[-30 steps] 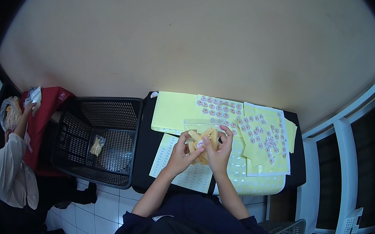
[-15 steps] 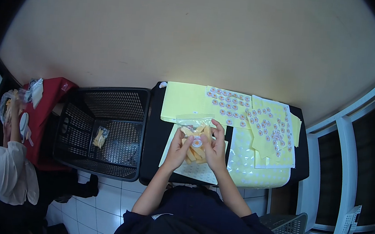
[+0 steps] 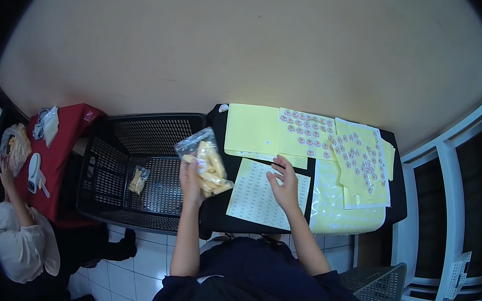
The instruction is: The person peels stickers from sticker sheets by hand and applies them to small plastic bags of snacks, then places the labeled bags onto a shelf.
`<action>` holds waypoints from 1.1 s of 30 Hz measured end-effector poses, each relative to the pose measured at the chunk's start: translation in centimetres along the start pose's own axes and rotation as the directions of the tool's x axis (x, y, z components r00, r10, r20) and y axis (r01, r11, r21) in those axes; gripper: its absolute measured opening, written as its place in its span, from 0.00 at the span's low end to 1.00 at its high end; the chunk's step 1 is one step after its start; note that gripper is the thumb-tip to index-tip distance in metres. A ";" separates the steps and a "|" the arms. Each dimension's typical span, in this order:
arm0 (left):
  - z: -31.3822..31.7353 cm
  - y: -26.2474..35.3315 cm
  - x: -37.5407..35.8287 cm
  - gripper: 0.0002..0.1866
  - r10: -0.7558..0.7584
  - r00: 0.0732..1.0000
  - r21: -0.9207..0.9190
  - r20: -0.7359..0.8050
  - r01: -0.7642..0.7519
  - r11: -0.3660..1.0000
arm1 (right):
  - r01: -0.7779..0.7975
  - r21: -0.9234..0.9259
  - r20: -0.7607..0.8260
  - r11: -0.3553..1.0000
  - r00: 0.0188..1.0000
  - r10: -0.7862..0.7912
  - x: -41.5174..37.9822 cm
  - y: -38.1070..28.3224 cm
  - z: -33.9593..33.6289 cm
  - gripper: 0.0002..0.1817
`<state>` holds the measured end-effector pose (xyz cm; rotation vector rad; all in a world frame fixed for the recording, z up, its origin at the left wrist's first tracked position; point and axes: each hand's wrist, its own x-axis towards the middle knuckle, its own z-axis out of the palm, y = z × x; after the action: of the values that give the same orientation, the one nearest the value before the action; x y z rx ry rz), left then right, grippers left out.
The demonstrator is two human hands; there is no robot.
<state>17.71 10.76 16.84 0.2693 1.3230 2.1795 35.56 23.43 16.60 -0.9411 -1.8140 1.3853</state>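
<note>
My left hand (image 3: pixel 191 184) grips a clear zip bag of pale yellow snack sticks (image 3: pixel 211 171) by its left side, tilted, between the black crate and the table. A round sticker (image 3: pixel 201 165) shows on the bag near my thumb. My right hand (image 3: pixel 283 183) holds nothing, its fingers apart, over a sheet with rows of small printed labels (image 3: pixel 259 201). Behind it lie yellow backing sheets (image 3: pixel 252 130) and sheets of round orange-and-white stickers (image 3: pixel 306 130). Another bag of snack sticks (image 3: pixel 138 180) lies on the floor of the black crate (image 3: pixel 148 223).
On the left, a person (image 3: pixel 21 234) reaches toward a large bag of snacks (image 3: pixel 16 145) at a red-covered table (image 3: pixel 66 152) with a white scale (image 3: pixel 35 171). A grey basket (image 3: pixel 381 289) stands at lower right. A wall (image 3: pixel 261 55) rises behind.
The bag of snack sticks has moved left, away from the label sheet, in my left hand alone. My right hand has let go of it. The view has shifted slightly.
</note>
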 end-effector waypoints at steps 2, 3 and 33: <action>-1.7 0.0 0.6 0.15 0.011 0.999 -0.010 0.032 -0.011 1.000 | 0.048 -0.140 -0.002 0.989 0.999 -0.048 -0.7 1.0 0.7 0.25; -2.2 0.1 0.7 0.14 -0.028 0.998 -0.036 0.057 0.030 0.999 | 0.149 -0.261 0.021 0.954 0.989 -0.149 -0.9 1.4 1.3 0.24; -0.5 -5.7 3.7 0.23 -0.476 0.588 -0.240 0.654 0.757 0.607 | 0.276 -0.367 0.053 0.888 0.960 -0.276 -1.4 1.8 4.7 0.15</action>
<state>16.54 14.42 11.25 0.1287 0.3815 1.5417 32.63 20.27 13.67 -0.8214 -2.1594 0.8812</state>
